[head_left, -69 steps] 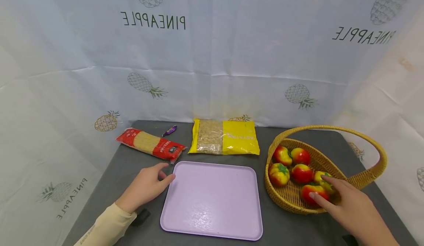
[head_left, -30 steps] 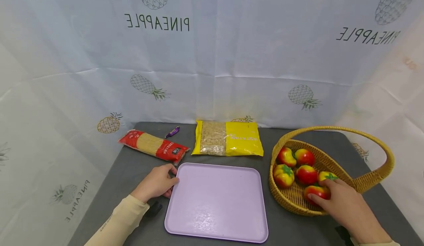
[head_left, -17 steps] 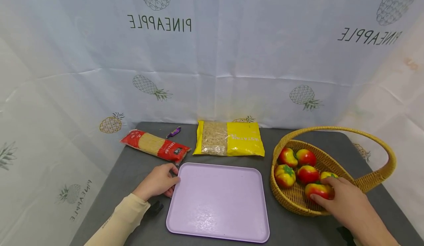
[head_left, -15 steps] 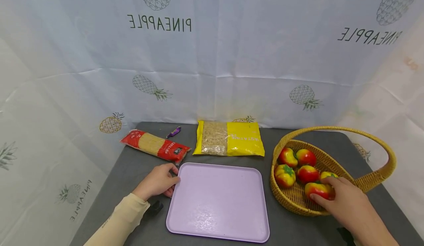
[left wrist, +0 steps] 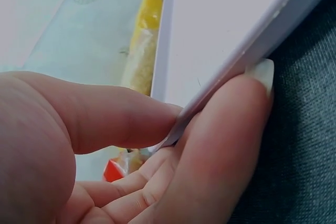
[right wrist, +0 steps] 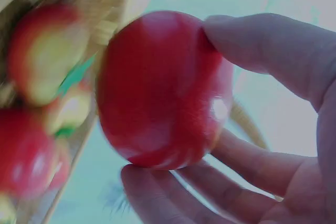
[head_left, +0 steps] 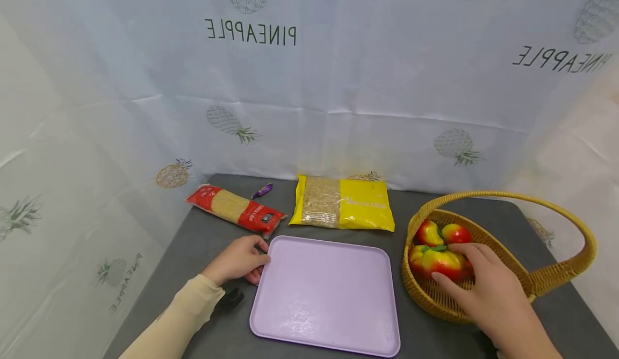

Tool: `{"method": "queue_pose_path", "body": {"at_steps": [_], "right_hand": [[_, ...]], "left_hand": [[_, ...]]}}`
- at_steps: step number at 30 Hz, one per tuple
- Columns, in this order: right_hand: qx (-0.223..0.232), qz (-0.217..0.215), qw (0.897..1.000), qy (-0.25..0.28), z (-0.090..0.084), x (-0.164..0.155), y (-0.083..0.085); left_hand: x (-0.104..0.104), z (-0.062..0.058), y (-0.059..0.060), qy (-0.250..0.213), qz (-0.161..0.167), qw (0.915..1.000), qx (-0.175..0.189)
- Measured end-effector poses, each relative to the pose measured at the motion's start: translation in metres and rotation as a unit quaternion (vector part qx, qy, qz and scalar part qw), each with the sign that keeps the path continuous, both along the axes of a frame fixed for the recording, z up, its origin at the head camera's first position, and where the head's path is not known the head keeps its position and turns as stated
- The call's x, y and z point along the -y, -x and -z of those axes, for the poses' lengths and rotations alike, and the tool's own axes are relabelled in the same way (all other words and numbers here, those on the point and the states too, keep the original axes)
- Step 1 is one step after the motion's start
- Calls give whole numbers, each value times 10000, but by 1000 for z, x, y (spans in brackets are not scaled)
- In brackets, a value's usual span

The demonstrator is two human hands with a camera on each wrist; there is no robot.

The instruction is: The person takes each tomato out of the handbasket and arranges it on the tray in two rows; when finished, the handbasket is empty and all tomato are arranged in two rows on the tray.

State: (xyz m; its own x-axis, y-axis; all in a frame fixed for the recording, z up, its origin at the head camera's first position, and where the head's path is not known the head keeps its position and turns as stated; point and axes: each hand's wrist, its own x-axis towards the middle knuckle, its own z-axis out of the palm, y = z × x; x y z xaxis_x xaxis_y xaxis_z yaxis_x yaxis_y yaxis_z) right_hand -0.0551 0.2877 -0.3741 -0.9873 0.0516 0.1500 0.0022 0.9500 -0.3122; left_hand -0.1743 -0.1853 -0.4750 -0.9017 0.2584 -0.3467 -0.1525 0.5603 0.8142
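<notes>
The right hand (head_left: 488, 289) is gripping a red-and-yellow toy pepper (head_left: 442, 261) above the woven wicker basket (head_left: 556, 273), probably just clear of the other 3. The left hand (head_left: 239, 259) is pinching the flat lilac plastic tray (head_left: 329, 294) by its edge, steadying it on the grey surface (head_left: 203, 241); a firm, even grip is keeping the pepper from slipping.

The peppers (right wrist: 31, 108) beyond the right hand (head_left: 488, 289) were blurred in the wrist view, and the basket (head_left: 556, 278) floor was hidden under that hand.
</notes>
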Motion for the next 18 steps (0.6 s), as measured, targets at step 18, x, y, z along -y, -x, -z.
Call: {"method": "queue_pose_path", "body": {"at_steps": [18], "right_hand": [[-1031,-1230,9823,968,23,114,48]], "left_hand": [[4,7,5,-395,-49,9989,243]]}}
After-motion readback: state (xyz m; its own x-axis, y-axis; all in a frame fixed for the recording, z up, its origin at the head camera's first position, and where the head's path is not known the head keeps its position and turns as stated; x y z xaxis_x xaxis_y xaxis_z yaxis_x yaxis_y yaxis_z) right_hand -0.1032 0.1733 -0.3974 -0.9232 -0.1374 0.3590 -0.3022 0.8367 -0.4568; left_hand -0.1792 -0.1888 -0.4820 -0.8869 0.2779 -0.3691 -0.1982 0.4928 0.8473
